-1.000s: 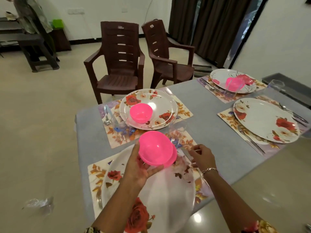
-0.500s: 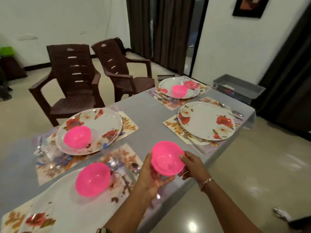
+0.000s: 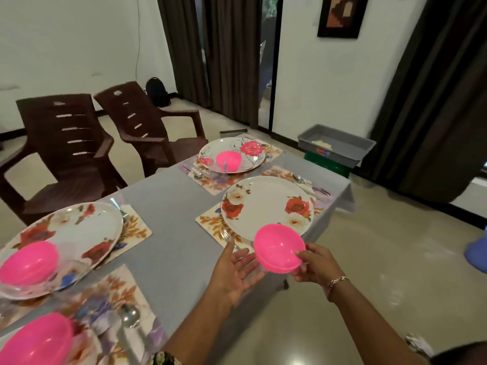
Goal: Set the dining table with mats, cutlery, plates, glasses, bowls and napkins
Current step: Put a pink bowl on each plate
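since the table (image 3: 171, 233) ends just right of the bare plate (image 3: 266, 204), free room lies over that plate. the pink bowl (image 3: 279, 247), held by its near rim, looks light, stiff and slick, best gripped at the lip. the right hand (image 3: 316, 264) pinches that lip, and the left hand (image 3: 234, 270) lies open beside it.

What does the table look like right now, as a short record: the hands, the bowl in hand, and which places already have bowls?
Right hand: pinches the rim of the held bowl
Left hand: open, palm up, beside that bowl
Bare plate: no bowl yet, just beyond the held bowl
Bowls already placed: far bowl, left bowl, nearest bowl
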`<act>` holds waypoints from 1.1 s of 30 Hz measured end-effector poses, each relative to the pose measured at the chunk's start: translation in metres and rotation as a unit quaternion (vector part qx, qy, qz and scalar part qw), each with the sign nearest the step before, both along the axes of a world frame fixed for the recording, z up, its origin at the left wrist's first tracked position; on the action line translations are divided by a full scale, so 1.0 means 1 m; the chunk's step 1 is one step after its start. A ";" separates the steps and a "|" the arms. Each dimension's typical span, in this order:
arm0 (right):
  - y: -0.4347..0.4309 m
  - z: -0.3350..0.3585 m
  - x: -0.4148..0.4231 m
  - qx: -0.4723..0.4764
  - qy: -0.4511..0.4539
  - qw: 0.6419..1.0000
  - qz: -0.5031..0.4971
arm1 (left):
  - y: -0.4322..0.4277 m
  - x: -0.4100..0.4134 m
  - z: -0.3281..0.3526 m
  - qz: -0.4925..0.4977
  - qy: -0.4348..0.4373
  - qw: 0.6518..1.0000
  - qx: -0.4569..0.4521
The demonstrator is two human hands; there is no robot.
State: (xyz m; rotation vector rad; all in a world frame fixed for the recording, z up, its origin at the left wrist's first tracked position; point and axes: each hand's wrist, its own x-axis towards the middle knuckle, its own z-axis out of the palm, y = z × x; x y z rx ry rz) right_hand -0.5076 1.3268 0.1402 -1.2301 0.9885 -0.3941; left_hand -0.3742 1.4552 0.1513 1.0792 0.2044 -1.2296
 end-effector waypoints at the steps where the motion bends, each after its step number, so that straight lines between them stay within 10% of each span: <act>1: -0.012 -0.003 0.002 0.004 0.005 1.000 -0.004 | -0.009 0.004 -0.002 0.011 -0.003 1.000 0.001; 33: -0.278 -0.054 0.189 0.018 0.147 0.986 0.070 | -0.215 0.129 -0.039 0.162 0.028 0.986 0.037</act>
